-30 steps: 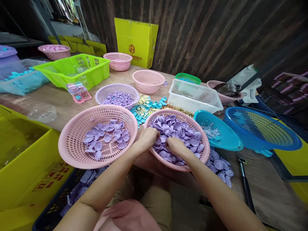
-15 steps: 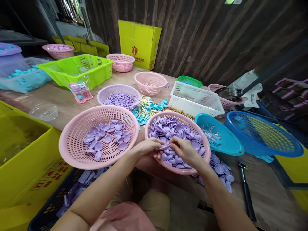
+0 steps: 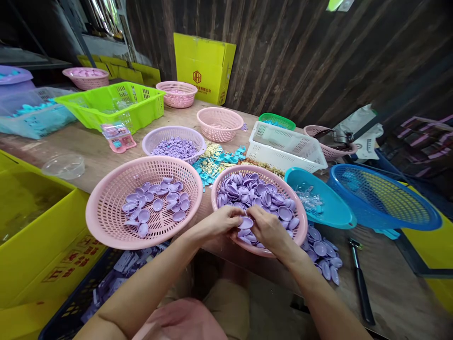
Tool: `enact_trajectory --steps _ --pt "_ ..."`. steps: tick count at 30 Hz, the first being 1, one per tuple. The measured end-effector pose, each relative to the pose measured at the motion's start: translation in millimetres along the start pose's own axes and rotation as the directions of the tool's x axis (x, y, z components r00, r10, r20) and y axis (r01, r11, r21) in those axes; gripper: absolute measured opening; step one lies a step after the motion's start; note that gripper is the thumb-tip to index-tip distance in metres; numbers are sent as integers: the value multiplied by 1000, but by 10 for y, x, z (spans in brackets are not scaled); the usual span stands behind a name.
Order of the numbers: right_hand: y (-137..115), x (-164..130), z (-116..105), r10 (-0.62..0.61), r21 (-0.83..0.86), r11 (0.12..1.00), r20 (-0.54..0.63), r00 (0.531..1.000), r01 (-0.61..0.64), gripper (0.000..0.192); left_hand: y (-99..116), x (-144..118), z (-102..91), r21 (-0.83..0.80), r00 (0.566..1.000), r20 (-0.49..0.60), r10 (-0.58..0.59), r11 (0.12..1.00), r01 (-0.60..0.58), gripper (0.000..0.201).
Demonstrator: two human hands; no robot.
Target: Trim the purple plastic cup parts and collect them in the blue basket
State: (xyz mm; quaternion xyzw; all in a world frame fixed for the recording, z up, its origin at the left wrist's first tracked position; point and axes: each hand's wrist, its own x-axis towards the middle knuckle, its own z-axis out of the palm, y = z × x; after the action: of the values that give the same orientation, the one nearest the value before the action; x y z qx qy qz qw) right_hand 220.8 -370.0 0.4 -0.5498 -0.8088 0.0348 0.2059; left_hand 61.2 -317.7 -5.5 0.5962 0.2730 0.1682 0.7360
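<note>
hands drawn closer over the full basket

since a moment ago both hands have pulled in toward the near rim, pinching one purple disc between them instead of digging among the pile. left hand [image 3: 221,222] and right hand [image 3: 269,229] meet fingertip to fingertip, each closed on the purple disc [image 3: 246,222], which sits raised just above the heap.

under them is the right pink basket [image 3: 299,222], filled with purple discs, standing at the near edge of the table [image 3: 99,156]. just beside it to the left is the left pink basket [image 3: 106,212], holding a thinner layer of the same discs. loose purple discs [image 3: 323,248] lie on the table to the right of the full basket, near a black-handled tool [image 3: 361,283]. behind are a teal bowl [image 3: 336,212], a blue basket [image 3: 385,196], a white crate [image 3: 286,146] and a lilac basket [image 3: 173,141] of small purple parts.
</note>
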Motion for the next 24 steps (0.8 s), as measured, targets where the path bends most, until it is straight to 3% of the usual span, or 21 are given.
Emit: enact_trajectory --steps 3,5,10,18,21,24 --pt "-118 -44 -68 212 107 975 -213 954 -193 14 7 5 54 231 953 -283 110 972 -43 14" --pt "-232 -75 -102 308 208 944 -267 913 -258 15 19 0 79 371 922 -339 187 927 -51 12" --pt "-447 -91 -54 364 316 906 -241 900 -282 17 40 -48 145 610 863 -351 363 788 -83 15" --pt "-467 -41 -5 414 283 897 -273 868 -339 19 56 -97 182 647 879 -334 340 761 -48 19" --pt "-465 -36 -7 407 280 900 -259 876 -335 19 61 -101 181 708 883 -317 345 706 -21 18" --pt "-463 -32 -11 380 253 913 -241 893 -320 20 52 -106 186 804 885 -283 369 595 9 19"
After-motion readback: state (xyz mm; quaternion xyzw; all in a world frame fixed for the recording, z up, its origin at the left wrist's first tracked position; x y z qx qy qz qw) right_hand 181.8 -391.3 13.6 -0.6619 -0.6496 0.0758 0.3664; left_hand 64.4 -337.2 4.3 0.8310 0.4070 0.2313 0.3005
